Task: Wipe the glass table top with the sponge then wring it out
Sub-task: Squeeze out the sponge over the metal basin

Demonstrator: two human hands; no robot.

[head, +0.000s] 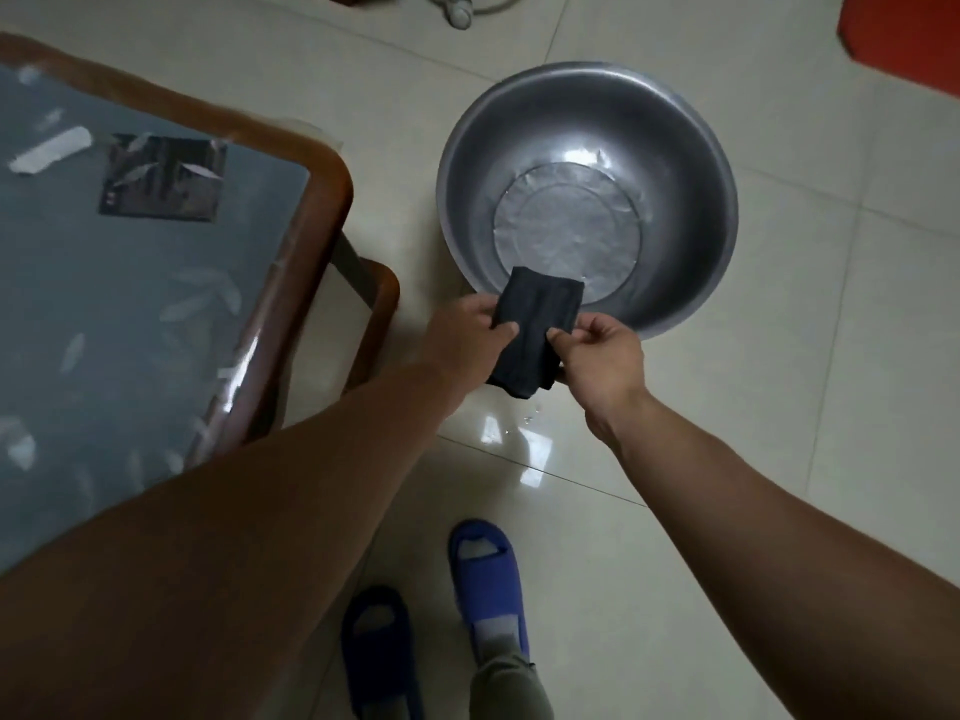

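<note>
A dark, flat, folded sponge hangs over the near rim of a large steel basin on the floor. My left hand pinches its left edge and my right hand pinches its right edge, thumbs on top. The sponge's lower end droops between my hands, outside the basin. The glass table top, framed in brown wood, lies to the left with pale leaf patterns and reflections on it.
A shallow layer of water lies in the basin's bottom. Drops and a wet sheen mark the tiled floor below the sponge. My feet in blue slippers stand at the bottom. A red object sits top right.
</note>
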